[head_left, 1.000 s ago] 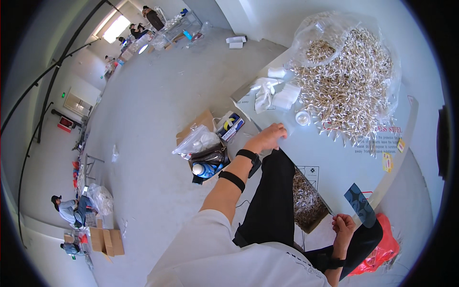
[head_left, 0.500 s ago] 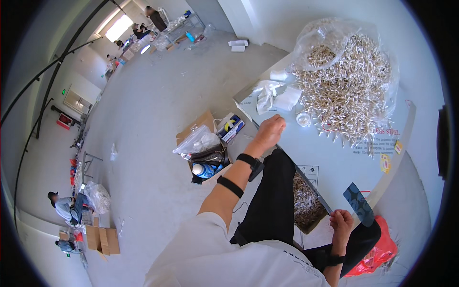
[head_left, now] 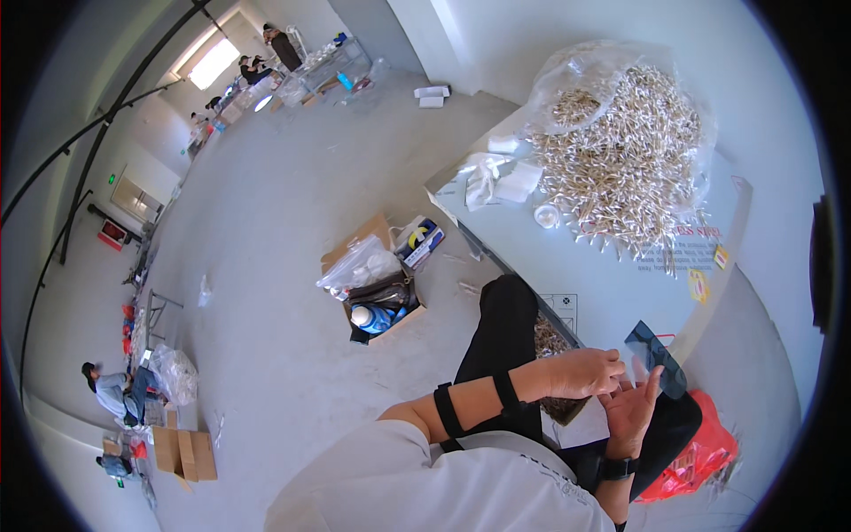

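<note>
My left hand [head_left: 587, 372] is closed, its fingertips pinched together right at the fingers of my right hand; whatever is between them is too small to make out. Palm up, my right hand [head_left: 628, 415] has its thumb and fingers stretched out, some of them covered by the left. Both hands are at the near edge of the table, beside a dark patterned sheet [head_left: 657, 361]. Farther back on the table, a big heap of cotton swabs [head_left: 620, 160] spills from a clear plastic bag [head_left: 697, 111]. A small round white container [head_left: 547, 215] stands left of the heap.
White crumpled wrappers [head_left: 483, 180] lie on the table's left part [head_left: 456, 191]. Under its edge is a box of swabs [head_left: 551, 341]. An open carton [head_left: 341, 244] holding bags and a bottle stands on the floor, left. A red bag [head_left: 696, 452] lies right. Other people work far off.
My left hand has come from the table's left edge down to my right hand. The right hand has turned palm up and opened its fingers. The view has shifted slightly.
</note>
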`<state>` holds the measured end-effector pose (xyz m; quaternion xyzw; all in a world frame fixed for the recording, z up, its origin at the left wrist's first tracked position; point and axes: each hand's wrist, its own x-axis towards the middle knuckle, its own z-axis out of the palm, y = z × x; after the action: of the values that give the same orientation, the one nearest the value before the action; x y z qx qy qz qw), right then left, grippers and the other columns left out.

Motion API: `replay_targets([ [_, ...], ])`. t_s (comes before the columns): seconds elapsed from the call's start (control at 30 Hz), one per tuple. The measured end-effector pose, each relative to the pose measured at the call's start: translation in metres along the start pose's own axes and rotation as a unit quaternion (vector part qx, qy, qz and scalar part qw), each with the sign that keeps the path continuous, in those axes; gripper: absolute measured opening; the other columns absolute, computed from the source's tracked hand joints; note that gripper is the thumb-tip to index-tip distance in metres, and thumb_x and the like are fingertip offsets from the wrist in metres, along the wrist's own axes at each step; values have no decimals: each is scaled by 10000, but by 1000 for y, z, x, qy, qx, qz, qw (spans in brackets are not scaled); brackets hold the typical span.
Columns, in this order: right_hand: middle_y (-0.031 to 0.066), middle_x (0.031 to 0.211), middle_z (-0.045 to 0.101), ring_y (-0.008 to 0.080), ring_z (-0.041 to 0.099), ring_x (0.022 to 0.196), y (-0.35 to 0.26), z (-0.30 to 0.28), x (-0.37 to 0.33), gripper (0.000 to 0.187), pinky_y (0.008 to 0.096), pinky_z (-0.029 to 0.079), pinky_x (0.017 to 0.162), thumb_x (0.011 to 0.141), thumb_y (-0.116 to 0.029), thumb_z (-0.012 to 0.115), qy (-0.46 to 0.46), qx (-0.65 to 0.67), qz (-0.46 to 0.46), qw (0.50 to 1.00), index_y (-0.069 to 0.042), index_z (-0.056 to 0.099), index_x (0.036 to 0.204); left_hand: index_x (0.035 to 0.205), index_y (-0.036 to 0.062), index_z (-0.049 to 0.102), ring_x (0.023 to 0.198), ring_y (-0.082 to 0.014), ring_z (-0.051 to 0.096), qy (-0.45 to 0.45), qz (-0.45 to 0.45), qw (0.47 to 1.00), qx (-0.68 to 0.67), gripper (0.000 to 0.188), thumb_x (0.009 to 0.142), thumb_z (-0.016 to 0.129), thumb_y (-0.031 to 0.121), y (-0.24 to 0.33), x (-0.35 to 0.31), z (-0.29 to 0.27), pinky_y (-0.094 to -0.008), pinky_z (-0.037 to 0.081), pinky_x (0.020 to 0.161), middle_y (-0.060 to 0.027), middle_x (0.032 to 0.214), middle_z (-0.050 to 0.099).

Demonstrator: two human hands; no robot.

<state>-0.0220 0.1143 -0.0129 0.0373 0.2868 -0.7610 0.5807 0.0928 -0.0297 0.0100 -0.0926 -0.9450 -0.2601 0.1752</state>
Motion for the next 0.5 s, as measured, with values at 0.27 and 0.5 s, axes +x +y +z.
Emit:
replay_targets([
  [0.27,155,1073,621,243,637,936,10,-32,2,441,355,536,800,885,45,510,54,-26,-43,997,29,456,1322,862,6,637,944,-248,555,-82,111,989,46,152,781,573,116,21,22,-17,-334,497,824,-76,944,586],
  [0.5,56,915,623,133,617,818,-7,-12,-13,397,253,510,722,795,110,633,109,-139,-277,945,24,562,1176,1078,15,606,894,-111,591,247,-268,788,-496,192,887,625,22,42,26,18,-262,500,714,-57,1018,608],
])
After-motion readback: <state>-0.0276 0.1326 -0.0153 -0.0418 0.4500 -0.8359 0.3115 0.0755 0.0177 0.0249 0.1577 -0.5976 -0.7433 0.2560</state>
